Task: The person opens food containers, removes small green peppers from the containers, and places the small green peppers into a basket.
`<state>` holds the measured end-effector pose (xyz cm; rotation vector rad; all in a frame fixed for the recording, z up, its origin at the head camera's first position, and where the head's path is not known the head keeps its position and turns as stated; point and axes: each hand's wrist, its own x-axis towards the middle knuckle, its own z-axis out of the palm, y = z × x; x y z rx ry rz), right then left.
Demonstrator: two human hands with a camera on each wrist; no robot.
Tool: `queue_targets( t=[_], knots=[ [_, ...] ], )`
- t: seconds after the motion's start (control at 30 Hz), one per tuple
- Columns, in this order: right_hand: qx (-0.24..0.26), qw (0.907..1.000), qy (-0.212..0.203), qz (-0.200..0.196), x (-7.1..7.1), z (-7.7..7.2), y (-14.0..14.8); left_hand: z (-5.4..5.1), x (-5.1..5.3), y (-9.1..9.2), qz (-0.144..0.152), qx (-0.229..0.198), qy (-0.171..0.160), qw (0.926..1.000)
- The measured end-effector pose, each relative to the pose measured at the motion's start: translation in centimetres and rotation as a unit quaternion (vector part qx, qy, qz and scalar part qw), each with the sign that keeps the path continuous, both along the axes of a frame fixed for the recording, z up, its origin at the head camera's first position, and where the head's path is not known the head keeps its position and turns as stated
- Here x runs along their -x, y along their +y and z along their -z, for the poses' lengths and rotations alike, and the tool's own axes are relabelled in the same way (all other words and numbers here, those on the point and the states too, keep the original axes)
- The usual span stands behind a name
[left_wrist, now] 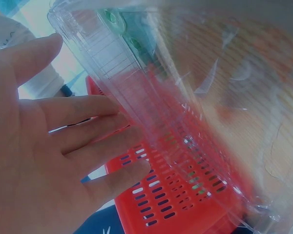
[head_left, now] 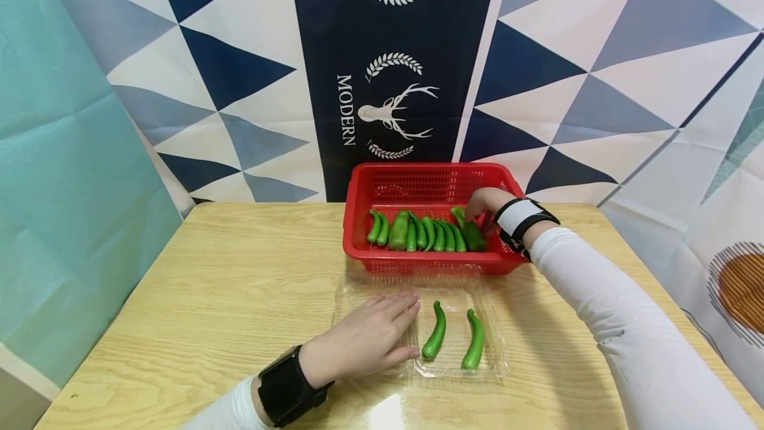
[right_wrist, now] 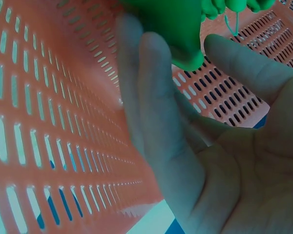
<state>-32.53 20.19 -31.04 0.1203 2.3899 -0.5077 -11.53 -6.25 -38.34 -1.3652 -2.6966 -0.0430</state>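
Note:
In the head view, my left hand [head_left: 370, 334] rests with straight fingers on a clear plastic clamshell box [head_left: 452, 369]. Two slim green chili peppers, one on the left [head_left: 437, 332] and one on the right [head_left: 474, 344], lie apart in its right half. My right hand [head_left: 491, 206] reaches into the right end of a red plastic basket [head_left: 412, 256]. Close to its fingers is a larger green pepper [head_left: 475, 237]. In the right wrist view, fairly straight fingers lie along a green pepper [right_wrist: 173, 29], and the thumb stands on its other side.
Several slim green peppers [head_left: 430, 233] line the basket floor, with a wider green pepper [head_left: 398, 231] among them. The basket stands at the back of the wooden table [head_left: 239, 284], before a patterned cloth [head_left: 394, 38]. Pale blue sheeting [head_left: 71, 151] hangs on the left.

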Motion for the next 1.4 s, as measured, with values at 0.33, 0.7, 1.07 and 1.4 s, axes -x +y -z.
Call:
queue_targets(
  t=[0.33, 0.7, 1.07, 1.4],
  knots=[
    [-0.016, 0.9998, -0.006, 0.001, 0.3, 0.2, -0.2, 0.1, 0.0, -0.1, 0.003, -0.009, -0.001, 1.0],
    [-0.029, 0.9992, -0.001, -0.026, -0.1, -0.2, -0.4, 0.2, 0.0, -0.1, -0.001, -0.002, 0.002, 1.0],
    [-0.016, 0.9997, -0.004, -0.016, 0.0, -0.3, -0.2, 0.1, 0.0, 0.0, 0.001, -0.005, -0.004, 1.0],
    [-0.002, 0.9982, 0.06, -0.001, 0.1, -2.4, 0.3, 0.2, 0.1, -0.1, 0.003, -0.009, -0.001, 1.0]
  ],
)
